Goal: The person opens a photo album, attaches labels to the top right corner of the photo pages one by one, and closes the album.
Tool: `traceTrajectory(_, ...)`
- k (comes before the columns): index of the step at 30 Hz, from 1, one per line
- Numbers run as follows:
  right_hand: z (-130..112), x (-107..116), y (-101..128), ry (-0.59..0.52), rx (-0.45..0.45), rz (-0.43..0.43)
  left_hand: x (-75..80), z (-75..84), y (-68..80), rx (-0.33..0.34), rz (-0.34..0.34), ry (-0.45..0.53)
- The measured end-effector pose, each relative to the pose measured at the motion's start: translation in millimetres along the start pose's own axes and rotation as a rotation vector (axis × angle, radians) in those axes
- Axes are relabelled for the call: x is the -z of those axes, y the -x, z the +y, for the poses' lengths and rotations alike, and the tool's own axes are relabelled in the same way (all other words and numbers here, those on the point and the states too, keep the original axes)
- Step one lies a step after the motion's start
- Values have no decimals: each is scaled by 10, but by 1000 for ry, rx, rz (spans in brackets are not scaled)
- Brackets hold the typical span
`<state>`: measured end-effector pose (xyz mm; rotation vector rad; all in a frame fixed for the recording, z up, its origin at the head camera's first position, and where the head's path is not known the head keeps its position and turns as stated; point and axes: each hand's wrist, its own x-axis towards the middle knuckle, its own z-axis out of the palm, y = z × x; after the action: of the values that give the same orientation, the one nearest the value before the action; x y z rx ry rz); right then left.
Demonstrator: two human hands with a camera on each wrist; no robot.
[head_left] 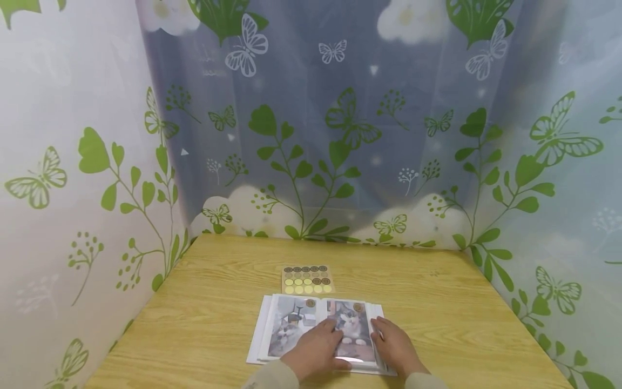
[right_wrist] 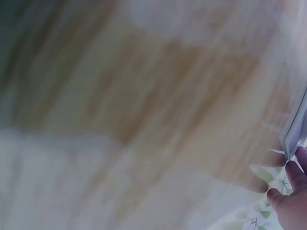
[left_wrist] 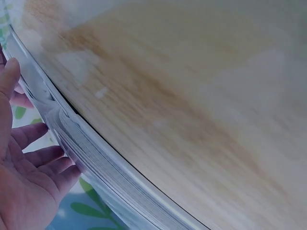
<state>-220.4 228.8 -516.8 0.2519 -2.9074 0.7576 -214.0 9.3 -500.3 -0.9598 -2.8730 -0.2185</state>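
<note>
An open photo album (head_left: 320, 329) with white pages lies on the table, a cat photo in each page's sleeve. A round gold sticker (head_left: 358, 307) sits near the top right of the right-hand photo, and another round sticker (head_left: 310, 303) on the left-hand one. My left hand (head_left: 315, 348) rests over the middle of the album, its fingers on the right page. In the left wrist view, the fingers of the left hand (left_wrist: 33, 177) lie along the page edges. My right hand (head_left: 394, 344) touches the album's right edge; the right wrist view shows fingertips at a corner of it.
Behind the album lies a sheet of round stickers (head_left: 307, 279) in rows, dark and yellow-gold. The wood-grain table (head_left: 209, 302) runs back to a curtain (head_left: 301, 135) printed with leaves and butterflies, which also encloses both sides.
</note>
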Motion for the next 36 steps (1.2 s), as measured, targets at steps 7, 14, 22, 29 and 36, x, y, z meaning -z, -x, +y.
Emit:
traceTrajectory(7, -4, -3, -11, 1, -19, -20, 61, -35, 33, -8, -14, -22)
traceTrajectory(14, 5, -14, -16, -1, -21, -18, 66, -115, 41, -39, 21, -66)
traceTrajectory(22, -1, -13, -27, 13, -35, -35, 37, -190, 58, -44, 41, -47)
traceTrajectory(29, -21, -20, -33, 10, -50, -42, 51, -207, 69, -40, 29, 25)
traceTrajectory(36, -28, -21, -23, 48, -12, -4, 69, -240, 62, -16, 32, 56)
